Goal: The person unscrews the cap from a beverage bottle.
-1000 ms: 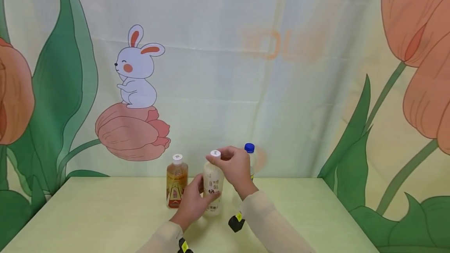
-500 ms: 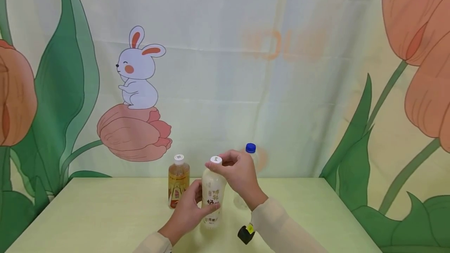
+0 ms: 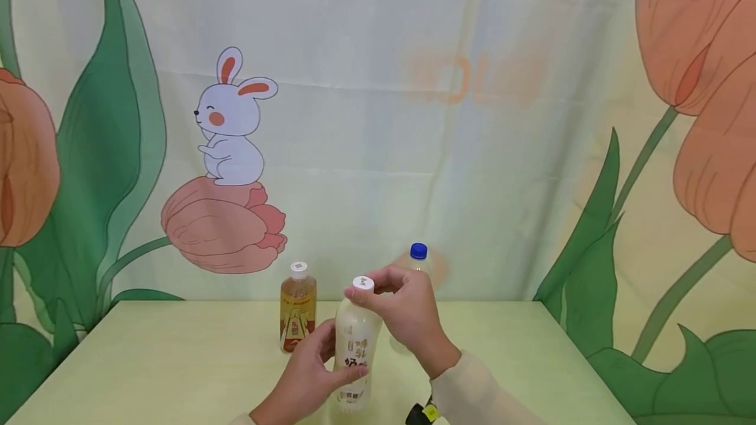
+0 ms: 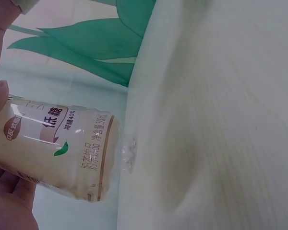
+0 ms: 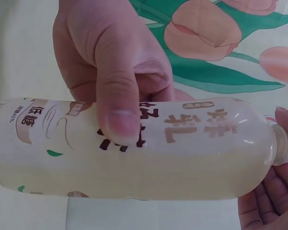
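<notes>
A milk tea bottle (image 3: 357,336) with a cream-coloured body and printed label is upright at the front middle of the head view. My left hand (image 3: 310,369) grips its body, the thumb across the label. At the top, my right hand (image 3: 407,310) pinches the white cap (image 3: 363,283) between thumb and fingers. The cap sits on the bottle's neck. In the left wrist view, the base of the milk tea bottle (image 4: 62,143) appears apart from the tabletop. Seen from the right wrist, the left hand (image 5: 117,62) lies over the label.
Behind to the left stands an amber drink bottle (image 3: 298,310) with a white cap. A clear bottle with a blue cap (image 3: 419,251) is partly hidden behind the right hand. The pale table (image 3: 177,359) ends at a printed backdrop (image 3: 354,117). Near the right wrist shows a black-and-yellow device (image 3: 422,414).
Both hands and the milk tea bottle have come down the head view, nearer to me. The left hand keeps its grip on the body, and the right keeps its pinch on the cap.
</notes>
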{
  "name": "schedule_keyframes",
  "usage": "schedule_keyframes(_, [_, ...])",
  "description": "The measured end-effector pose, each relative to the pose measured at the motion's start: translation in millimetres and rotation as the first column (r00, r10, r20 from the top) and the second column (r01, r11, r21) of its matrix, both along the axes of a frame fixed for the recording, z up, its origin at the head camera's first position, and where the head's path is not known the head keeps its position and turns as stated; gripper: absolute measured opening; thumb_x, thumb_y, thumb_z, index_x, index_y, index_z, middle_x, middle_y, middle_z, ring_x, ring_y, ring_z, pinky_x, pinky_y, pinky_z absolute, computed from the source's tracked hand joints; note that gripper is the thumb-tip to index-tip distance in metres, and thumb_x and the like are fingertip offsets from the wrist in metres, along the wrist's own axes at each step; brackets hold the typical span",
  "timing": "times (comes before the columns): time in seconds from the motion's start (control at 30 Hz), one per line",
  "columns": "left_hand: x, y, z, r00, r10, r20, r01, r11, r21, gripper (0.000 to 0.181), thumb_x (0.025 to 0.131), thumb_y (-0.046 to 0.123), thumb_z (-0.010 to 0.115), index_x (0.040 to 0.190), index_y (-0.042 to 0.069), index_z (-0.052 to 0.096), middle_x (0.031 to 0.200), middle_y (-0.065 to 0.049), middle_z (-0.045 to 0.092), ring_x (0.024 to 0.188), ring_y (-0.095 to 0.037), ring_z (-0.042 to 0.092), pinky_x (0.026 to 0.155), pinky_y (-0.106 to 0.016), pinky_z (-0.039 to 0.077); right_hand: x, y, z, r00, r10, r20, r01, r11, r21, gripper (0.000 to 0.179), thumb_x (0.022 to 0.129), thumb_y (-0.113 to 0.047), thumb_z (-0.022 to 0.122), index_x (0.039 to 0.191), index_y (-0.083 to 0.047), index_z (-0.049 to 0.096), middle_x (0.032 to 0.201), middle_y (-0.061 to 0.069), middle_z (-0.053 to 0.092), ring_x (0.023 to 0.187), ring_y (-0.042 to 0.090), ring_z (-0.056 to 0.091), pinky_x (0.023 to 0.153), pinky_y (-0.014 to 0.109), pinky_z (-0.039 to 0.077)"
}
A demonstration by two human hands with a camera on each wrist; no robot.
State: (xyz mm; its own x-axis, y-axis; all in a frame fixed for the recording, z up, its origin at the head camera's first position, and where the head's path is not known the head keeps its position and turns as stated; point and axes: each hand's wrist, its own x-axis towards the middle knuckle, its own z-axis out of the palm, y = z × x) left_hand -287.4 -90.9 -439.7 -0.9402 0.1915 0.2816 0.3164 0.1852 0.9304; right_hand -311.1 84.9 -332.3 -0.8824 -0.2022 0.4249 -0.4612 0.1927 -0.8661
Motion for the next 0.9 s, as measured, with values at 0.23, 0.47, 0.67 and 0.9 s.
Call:
schedule_keyframes(0.23, [7.7,-2.1,6.7,0.998,-0.041,0.046,0.039,0.999,0.037,0.075,0.08,0.036,0.089,0.142,0.013,0.054,0.135,-0.008,0.067,0.128,-0.027,0.063,0.113,-0.052,0.048,13.5,1,5.8,1.0,0.011,-0.01,-0.012,0.999,-0.03,0.021,0.077,-0.025,0.091,0.09,-0.013,0.08,0.087,0.005,0.078,0.087,0.02,0.069,0.069,0.031,0.058])
schedule_keyframes(0.47, [11.4,-2.1,7.8,0.994,-0.086,0.063,0.081,0.994,0.075,0.071,0.08,0.033,0.089,0.139,0.012,0.057,0.131,-0.008,0.069,0.122,-0.025,0.066,0.109,-0.049,0.052,19.7,2,11.1,0.998,0.056,-0.034,-0.057,0.998,-0.03,0.019,0.078,-0.021,0.09,0.092,-0.012,0.082,0.089,0.005,0.079,0.089,0.019,0.068,0.071,0.029,0.058])
schedule_keyframes(0.67, [12.2,-5.9,7.0,0.987,-0.133,0.086,0.125,0.988,0.086,0.069,0.082,0.032,0.088,0.14,0.011,0.057,0.133,-0.009,0.068,0.12,-0.025,0.067,0.106,-0.047,0.055,17.6,7,9.9,0.988,0.149,-0.036,-0.15,0.988,-0.029,0.02,0.081,-0.016,0.088,0.098,-0.007,0.082,0.095,0.008,0.08,0.09,0.017,0.07,0.077,0.03,0.06])
schedule_keyframes(0.9, [11.7,-14.7,6.1,0.952,-0.301,0.048,0.296,0.951,0.087,0.061,0.086,0.019,0.085,0.139,0.008,0.057,0.132,-0.013,0.068,0.114,-0.021,0.069,0.097,-0.027,0.057,6.1,20,7.5,0.908,0.419,-0.001,-0.419,0.908,-0.019,0.029,0.087,-0.014,0.082,0.108,0.005,0.076,0.101,0.003,0.079,0.086,0.01,0.073,0.076,0.026,0.062])
